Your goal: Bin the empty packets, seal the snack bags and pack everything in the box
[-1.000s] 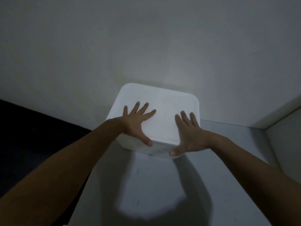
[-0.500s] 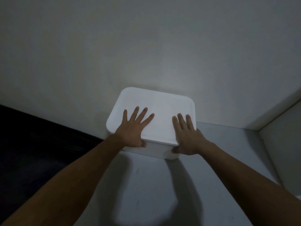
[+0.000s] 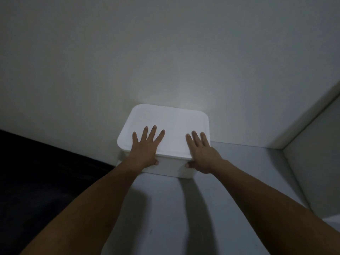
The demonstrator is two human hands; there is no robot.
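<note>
Lidded white box (image 3: pixel 171 129) at the bench's (image 3: pixel 230 181) 12 o'clock: rigid, smooth, probably slippery. Left hand (image 3: pixel 145 146) and right hand (image 3: pixel 202 153) lie flat on the lid, each grip spread, thumbs on the front wall; hold it best at the side walls.

Dim, plain room, likely a home: bare white wall (image 3: pixel 165 52), grey shelf-like surface (image 3: pixel 230 181) in a corner

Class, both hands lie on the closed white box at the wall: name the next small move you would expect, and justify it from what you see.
Probably lifting both hands away. The left hand and right hand lie flat on the lid, thumbs on the front of the white box, which sits closed against the wall.
</note>
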